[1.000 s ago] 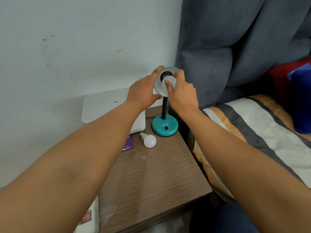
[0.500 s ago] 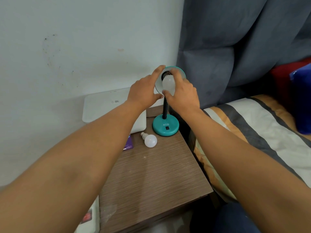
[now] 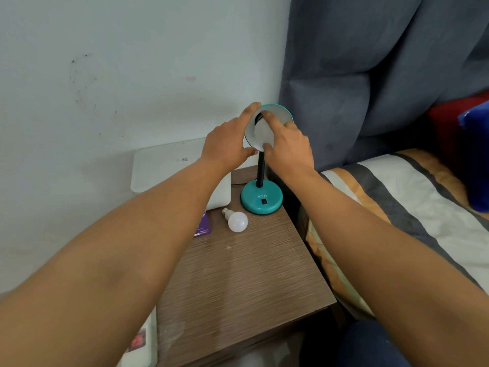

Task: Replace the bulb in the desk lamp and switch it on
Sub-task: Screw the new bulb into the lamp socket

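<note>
A teal desk lamp stands at the back right of the wooden bedside table (image 3: 246, 282), its round base (image 3: 261, 200) bearing a black switch. Its shade (image 3: 279, 115) faces me. My left hand (image 3: 227, 145) grips the shade's left rim with fingers above and thumb below. My right hand (image 3: 287, 148) has its fingers around a white bulb (image 3: 260, 132) sitting in the shade's socket. A second white bulb (image 3: 237, 220) lies loose on the table in front of the base.
A white box (image 3: 164, 165) leans against the wall behind the table. A purple card (image 3: 202, 229) lies beside the loose bulb. A striped bed (image 3: 402, 215) and grey headboard (image 3: 370, 75) border the table's right side. Another white box (image 3: 143, 345) sits low left.
My right hand has rotated on the bulb in the shade, its fingers shifting around it. The left hand stays on the shade's rim. The loose bulb has not moved.
</note>
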